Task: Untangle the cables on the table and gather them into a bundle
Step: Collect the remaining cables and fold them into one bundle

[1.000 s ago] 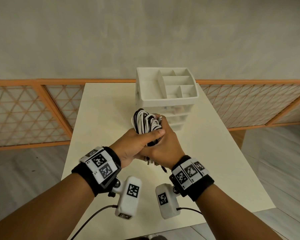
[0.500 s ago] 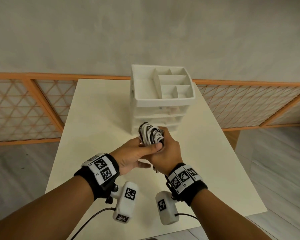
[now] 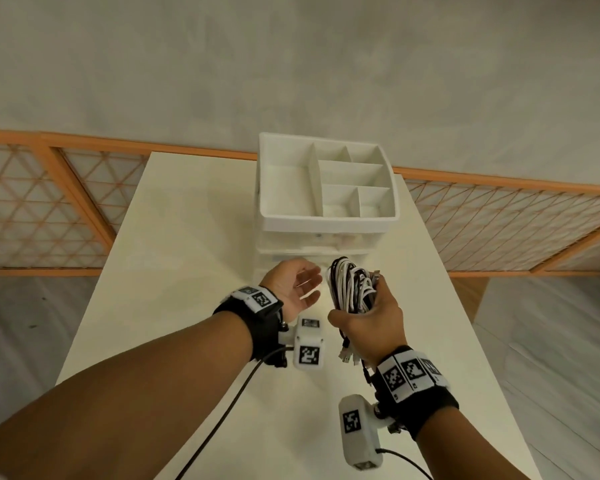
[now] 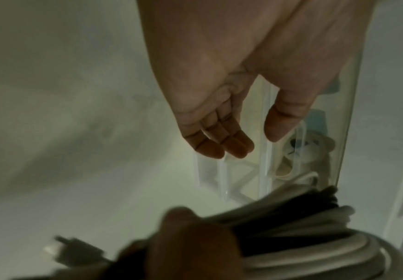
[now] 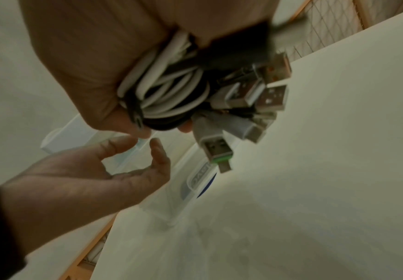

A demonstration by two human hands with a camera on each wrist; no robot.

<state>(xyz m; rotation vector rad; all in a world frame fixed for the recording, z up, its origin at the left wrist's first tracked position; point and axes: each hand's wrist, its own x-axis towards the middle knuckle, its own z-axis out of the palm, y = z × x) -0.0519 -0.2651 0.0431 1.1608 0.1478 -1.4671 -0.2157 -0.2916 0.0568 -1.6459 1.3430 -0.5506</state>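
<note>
two hands are raised over the middle of the table [image 3: 194, 237], just in front of a white drawer organizer [image 3: 328, 216] that stands at the far edge. the right hand [image 3: 374, 322] has its fingers and thumb curled tight round a bundle of cables [image 3: 352, 289], a looped coil of white and black leads held clear of the tabletop. the loops stick up past the fingers towards the organizer, and the plug ends hang below the palm; the right wrist view shows a cluster of usb plugs [image 5: 255, 94] fanning out of the grip. the left hand [image 3: 297, 287] is just beside the bundle, apart from it, palm turned towards it, fingers [image 4: 219, 144] straight and relaxed, thumb spread, holding nothing. the organizer's top tray compartments look bare.
</note>
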